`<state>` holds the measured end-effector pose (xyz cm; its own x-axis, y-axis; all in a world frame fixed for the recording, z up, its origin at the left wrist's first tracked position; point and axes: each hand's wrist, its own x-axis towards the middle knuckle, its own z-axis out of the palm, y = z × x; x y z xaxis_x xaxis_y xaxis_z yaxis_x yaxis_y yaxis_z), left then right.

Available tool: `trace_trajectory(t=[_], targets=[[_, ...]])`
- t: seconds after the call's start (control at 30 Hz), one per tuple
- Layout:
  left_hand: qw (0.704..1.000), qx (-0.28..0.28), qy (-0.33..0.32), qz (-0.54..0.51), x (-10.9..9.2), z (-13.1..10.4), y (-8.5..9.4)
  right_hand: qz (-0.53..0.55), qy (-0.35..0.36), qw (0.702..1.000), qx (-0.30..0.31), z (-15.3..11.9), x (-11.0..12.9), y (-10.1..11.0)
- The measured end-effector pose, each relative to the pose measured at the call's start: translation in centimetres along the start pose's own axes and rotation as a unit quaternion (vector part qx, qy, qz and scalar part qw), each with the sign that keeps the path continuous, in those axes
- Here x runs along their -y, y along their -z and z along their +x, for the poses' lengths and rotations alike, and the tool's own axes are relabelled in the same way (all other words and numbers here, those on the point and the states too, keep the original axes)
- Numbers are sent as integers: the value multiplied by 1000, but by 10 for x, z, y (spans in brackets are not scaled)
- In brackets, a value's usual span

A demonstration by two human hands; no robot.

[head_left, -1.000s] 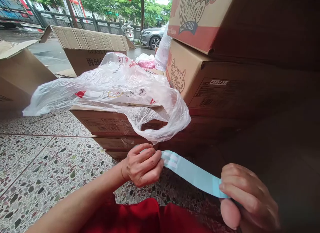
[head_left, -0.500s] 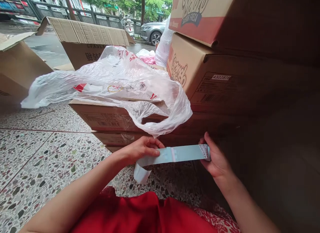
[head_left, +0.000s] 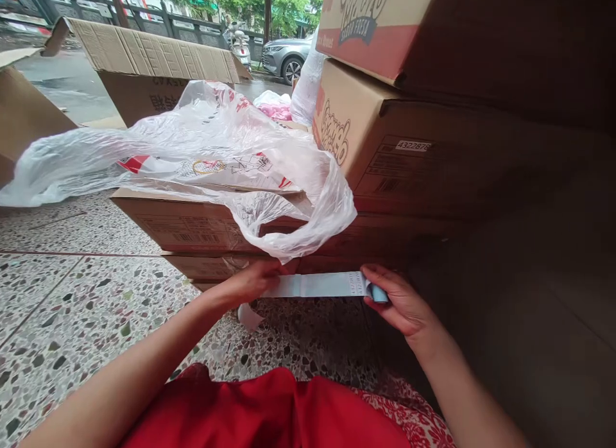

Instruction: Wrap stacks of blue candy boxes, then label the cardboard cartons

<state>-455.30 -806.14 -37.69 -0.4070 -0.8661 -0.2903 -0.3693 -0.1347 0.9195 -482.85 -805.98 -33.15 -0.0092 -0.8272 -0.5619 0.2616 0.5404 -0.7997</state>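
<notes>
A pale blue strip of label backing (head_left: 322, 285) stretches level between my two hands. My right hand (head_left: 397, 300) is closed around the small label roll (head_left: 379, 295) that the strip comes from; printed number labels (head_left: 357, 284) show on the strip beside it. My left hand (head_left: 255, 282) grips the strip near its other end, fingers closed and partly in shadow. Below that hand a loose curled end (head_left: 250, 318) hangs down. Just beyond my hands, stacked cardboard boxes (head_left: 192, 223) stand with a crumpled clear plastic bag (head_left: 308, 159) over the top one.
Taller stacked cartons (head_left: 356, 133), one bearing a number label (head_left: 412, 145), rise at the right. Open cardboard boxes (head_left: 158, 50) stand at the back left on the speckled floor (head_left: 72, 294). Outside are a parked car (head_left: 287, 58) and a scooter (head_left: 237, 47).
The view has shifted slightly, moving things left. My right hand has turned, its thumb now over the strip at the roll. My left hand still grips the strip.
</notes>
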Motion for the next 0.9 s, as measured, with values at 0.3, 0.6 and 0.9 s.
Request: trace_trajectory(t=[0.3, 0.6, 0.9], targets=[[981, -87, -70, 160, 1, 1, -14, 30, -45, 998, 35, -5, -20, -22], [975, -133, -160, 75, -37, -4, -48, 62, -3, 996, 63, -10, -38, -39], [976, -137, -84, 144, -32, 6, -60, 41, 56, 995, 69, -12, -51, -49]])
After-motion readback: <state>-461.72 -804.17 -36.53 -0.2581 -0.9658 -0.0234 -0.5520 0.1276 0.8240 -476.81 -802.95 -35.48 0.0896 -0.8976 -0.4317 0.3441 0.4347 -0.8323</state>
